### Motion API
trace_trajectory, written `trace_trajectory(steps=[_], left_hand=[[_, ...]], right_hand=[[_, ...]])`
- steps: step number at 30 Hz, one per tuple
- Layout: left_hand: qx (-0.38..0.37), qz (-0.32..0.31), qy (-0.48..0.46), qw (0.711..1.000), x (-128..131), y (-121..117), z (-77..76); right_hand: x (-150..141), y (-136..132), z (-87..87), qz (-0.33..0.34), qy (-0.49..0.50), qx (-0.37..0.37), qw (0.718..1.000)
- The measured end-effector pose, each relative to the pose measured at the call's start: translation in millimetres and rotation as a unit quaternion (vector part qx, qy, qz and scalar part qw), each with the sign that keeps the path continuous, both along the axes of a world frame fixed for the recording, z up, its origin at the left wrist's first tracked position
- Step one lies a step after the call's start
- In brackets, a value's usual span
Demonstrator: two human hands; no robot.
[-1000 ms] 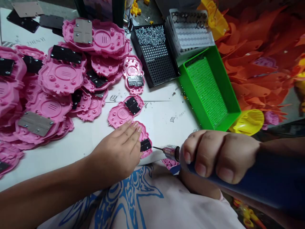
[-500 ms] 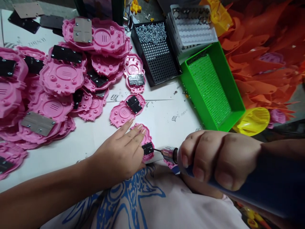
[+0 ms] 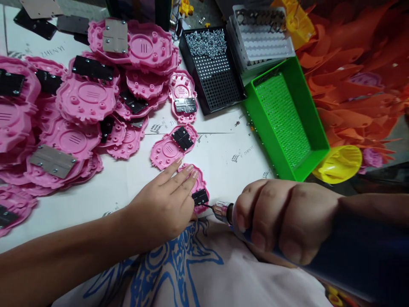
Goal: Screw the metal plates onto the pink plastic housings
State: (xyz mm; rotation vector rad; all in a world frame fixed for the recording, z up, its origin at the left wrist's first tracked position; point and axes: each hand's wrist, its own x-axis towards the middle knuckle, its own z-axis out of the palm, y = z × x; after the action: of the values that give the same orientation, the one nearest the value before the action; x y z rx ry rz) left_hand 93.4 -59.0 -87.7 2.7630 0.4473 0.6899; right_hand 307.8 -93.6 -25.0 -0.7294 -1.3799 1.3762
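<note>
White paper covers the worktop [image 3: 105, 187], with a heap of pink shells [image 3: 79, 102] spreading from nine o'clock up to eleven. Many in the heap already carry a black or grey plate; a few show none.

Near six o'clock, at the worktop's front edge, lies the pink shell [image 3: 198, 181] being worked on. The left hand [image 3: 166, 202] rests flat on it, fingers together and stretched out, pressing it down rather than clamping it; the fingertips reach its far rim. A black plate [image 3: 200, 197] sits on the near end of the shell, just beside those fingers.

The right hand [image 3: 281, 219] is closed tight in a fist round a dark blue driver [image 3: 351, 251], coming in from four o'clock. Its silver chuck [image 3: 222, 211] points at nine o'clock, and the thin bit touches the near edge of the plate, so a screw seems to be going in, though it is too small to make out.

Two more shells with plates lie singly at twelve o'clock of the hand. Beyond them, toward one o'clock, stand a black tray [image 3: 220, 85] heaped with screws at its far end, a grey tray [image 3: 262, 38] and a green tray [image 3: 287, 119]. By my reckoning the batch is well along, with this plate only partly fastened.
</note>
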Motion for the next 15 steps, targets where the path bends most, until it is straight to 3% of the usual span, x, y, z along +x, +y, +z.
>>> trace_trajectory(steps=[3, 9, 15], left_hand=[[-0.007, -0.003, 0.005, 1.0, 0, 4, 1.5], [-0.023, -0.017, 0.019, 0.999, -2, 13, 5.9], [-0.048, -0.036, -0.002, 0.998, 0, 18, 2.0]], right_hand=[[4, 1, -2.2, 0.05, 0.001, 0.006, 0.999], [12, -4, -5.0, 0.065, -0.002, 0.001, 0.998], [4, -6, -3.1, 0.007, -0.007, -0.022, 1.0]])
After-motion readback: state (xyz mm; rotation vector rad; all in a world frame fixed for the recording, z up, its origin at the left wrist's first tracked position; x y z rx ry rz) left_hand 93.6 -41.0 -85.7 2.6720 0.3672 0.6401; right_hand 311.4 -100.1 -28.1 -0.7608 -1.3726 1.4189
